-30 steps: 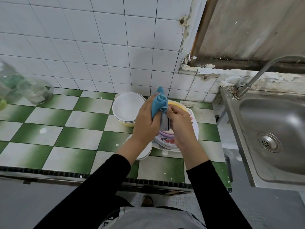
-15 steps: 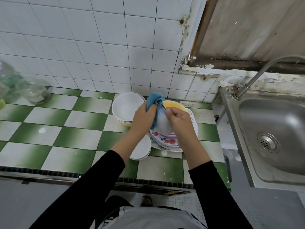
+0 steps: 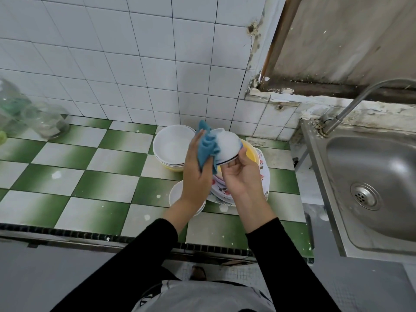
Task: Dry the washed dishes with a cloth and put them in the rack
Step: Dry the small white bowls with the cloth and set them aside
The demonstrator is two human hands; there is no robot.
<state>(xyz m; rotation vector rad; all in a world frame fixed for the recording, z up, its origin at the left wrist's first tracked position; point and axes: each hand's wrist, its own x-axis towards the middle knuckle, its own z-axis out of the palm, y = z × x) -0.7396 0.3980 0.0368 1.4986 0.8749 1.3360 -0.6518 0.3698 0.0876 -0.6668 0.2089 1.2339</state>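
My right hand (image 3: 242, 179) holds a small white bowl (image 3: 227, 147) with a dark rim line, turned bottom-up above the counter. My left hand (image 3: 197, 174) grips a blue cloth (image 3: 208, 148) and presses it against the bowl's left side. Under my hands sits a stack of flowered plates (image 3: 264, 176) with a yellow bowl (image 3: 251, 152) on top. A stack of white bowls (image 3: 171, 145) stands to the left of it. Another small white bowl (image 3: 175, 194) lies partly hidden under my left wrist.
The green and white tiled counter (image 3: 90, 176) runs left to glass jars (image 3: 42, 120) by the wall. A steel sink (image 3: 371, 181) with a tap (image 3: 351, 104) is on the right. No rack is in view.
The bowl has been turned from edge-on to bottom-up and raised a little. The cloth has slid from the bowl's top to its left side.
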